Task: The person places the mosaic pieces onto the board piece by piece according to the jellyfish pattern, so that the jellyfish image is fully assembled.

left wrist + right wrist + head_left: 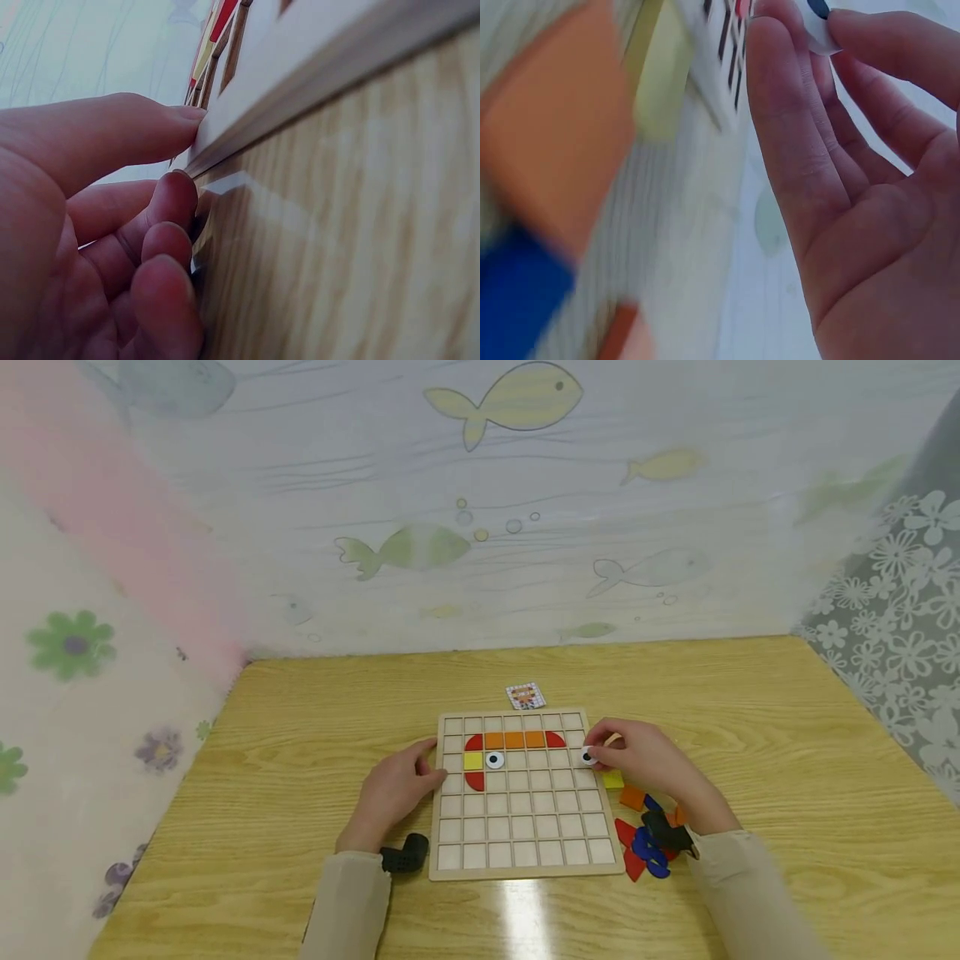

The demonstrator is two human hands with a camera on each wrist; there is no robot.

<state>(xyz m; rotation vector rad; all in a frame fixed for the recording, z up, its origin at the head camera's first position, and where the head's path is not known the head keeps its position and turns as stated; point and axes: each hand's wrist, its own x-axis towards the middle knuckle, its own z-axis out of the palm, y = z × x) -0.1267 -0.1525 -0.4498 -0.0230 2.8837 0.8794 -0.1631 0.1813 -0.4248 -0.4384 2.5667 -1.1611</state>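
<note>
Item: round eye piece (588,757), white disc with a black pupil. Location: at the right edge of the grid board (525,793), third row down, pinched between thumb and fingertips of the right hand (645,764). The right wrist view shows the disc (817,26) held at its rim by finger and thumb, the remaining fingers loosely extended.

Handling, as judged: thin, flat, rigid and light; smooth faces likely to slip if squeezed flat-on, so the rim is the proper place to hold it. Not fragile, but small enough to drop easily.

Item: left hand (393,789), resting on the bench (300,760) against the board's left edge. The left wrist view shows the thumb (112,131) pressed to the wooden frame (300,97) and the other fingers curled under onto the bench, enclosing nothing.

Board contents: a second eye piece (494,760), a yellow square (473,760), red quarter-rounds, and an orange strip (513,740) along the second row.

Loose stock: coloured pieces (645,835) in red, blue, orange and yellow, heaped right of the board beneath the right wrist.

Also present: small pattern card (525,696) beyond the board.
</note>
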